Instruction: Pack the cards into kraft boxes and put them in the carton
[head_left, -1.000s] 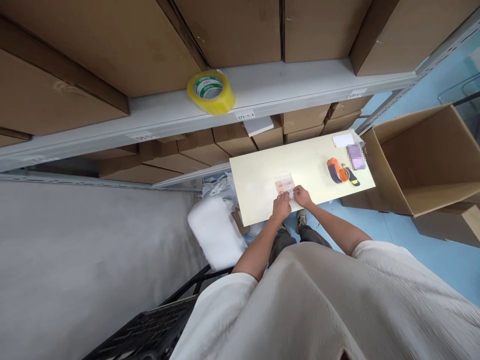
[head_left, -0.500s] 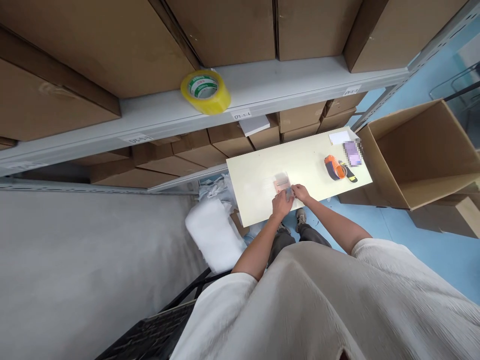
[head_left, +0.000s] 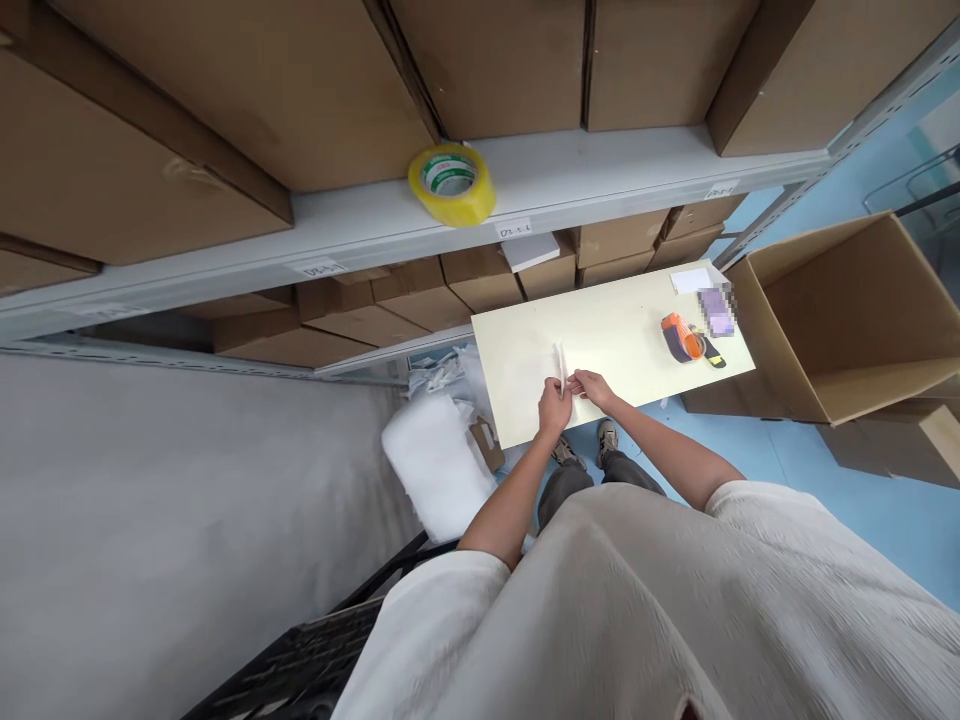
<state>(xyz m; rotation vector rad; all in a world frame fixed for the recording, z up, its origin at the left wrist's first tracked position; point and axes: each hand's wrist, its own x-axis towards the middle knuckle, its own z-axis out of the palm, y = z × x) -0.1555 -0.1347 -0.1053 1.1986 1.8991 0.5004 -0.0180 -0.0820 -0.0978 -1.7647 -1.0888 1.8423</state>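
Note:
Both my hands meet over the near edge of a pale yellow tabletop point(head_left: 622, 320). My left hand point(head_left: 553, 408) and my right hand point(head_left: 590, 386) are closed on a small flat packet point(head_left: 559, 366), which stands on edge so that only its thin white side shows. The packet rises from my fingers toward the middle of the table.
An orange tape dispenser point(head_left: 686, 338), a white slip point(head_left: 691, 280) and a blurred purple item point(head_left: 715, 310) lie at the table's right end. An open cardboard box point(head_left: 847, 320) stands to the right. A yellow tape roll point(head_left: 451, 183) sits on the grey shelf. White foam roll point(head_left: 435, 465) lies below left.
The packet lay flat with its pinkish face up; now it is turned on edge between my hands. My view shifted slightly.

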